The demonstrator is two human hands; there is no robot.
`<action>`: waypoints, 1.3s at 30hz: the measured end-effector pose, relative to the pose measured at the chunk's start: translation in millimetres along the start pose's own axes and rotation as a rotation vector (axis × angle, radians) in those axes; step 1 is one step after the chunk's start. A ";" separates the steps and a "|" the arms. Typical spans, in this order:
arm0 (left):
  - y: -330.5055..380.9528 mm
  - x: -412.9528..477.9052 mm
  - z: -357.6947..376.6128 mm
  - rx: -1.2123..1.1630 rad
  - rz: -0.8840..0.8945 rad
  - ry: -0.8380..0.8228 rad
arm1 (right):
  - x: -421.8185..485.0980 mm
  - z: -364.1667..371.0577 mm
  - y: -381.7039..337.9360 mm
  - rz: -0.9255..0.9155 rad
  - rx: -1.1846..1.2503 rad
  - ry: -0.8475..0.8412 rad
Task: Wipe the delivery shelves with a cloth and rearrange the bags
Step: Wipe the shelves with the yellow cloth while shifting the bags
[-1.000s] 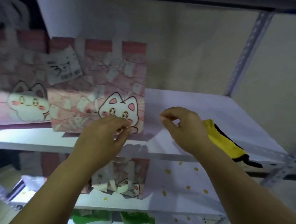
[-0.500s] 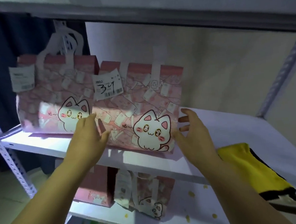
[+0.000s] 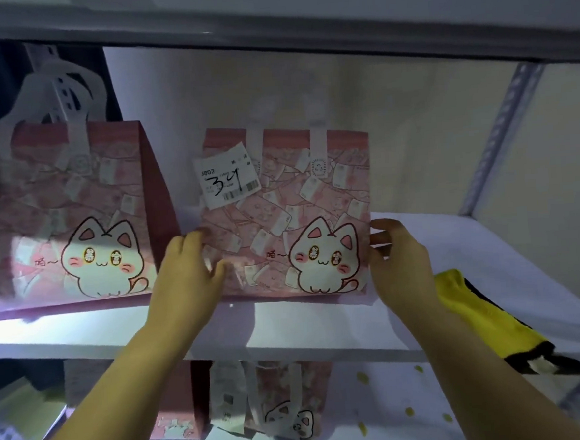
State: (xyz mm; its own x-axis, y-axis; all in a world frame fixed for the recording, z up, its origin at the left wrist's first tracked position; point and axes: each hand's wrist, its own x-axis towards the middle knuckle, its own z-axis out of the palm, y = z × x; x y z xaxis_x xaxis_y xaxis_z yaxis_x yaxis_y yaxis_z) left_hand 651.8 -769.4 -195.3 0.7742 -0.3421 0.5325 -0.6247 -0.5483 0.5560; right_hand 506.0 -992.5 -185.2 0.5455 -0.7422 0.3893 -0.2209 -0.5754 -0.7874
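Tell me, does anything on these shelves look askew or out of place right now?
The yellow cloth droops over the front edge of the shelf at right. The 34 label on the right bag sits crooked. Yellow specks litter the lower shelf.

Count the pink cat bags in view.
4: the bag labelled 34 mid-shelf, another bag left of it, and, on the lower shelf, two bags; more may be hidden.

A pale cream wall [image 3: 412,125] backs the rack, with a perforated grey metal upright [image 3: 502,136] at the right
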 end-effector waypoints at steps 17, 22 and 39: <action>39.4 2.7 35.8 -0.102 0.106 -0.082 | 17.0 -52.9 28.0 -0.093 -0.114 0.117; 38.1 -14.7 3.5 -0.043 0.086 0.045 | 8.4 -51.0 -0.3 -0.293 0.010 0.033; -84.5 -41.1 -118.6 0.109 -0.135 0.172 | -48.6 87.8 -90.2 -0.497 -0.005 -0.482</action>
State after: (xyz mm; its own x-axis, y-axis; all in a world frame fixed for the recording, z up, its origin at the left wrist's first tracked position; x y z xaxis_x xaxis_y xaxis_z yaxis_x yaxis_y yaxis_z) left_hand 660.7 -618.5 -188.4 0.8154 -0.1297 0.5642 -0.4946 -0.6626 0.5624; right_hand 570.4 -874.3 -175.0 0.8811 -0.1548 0.4469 0.1456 -0.8102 -0.5677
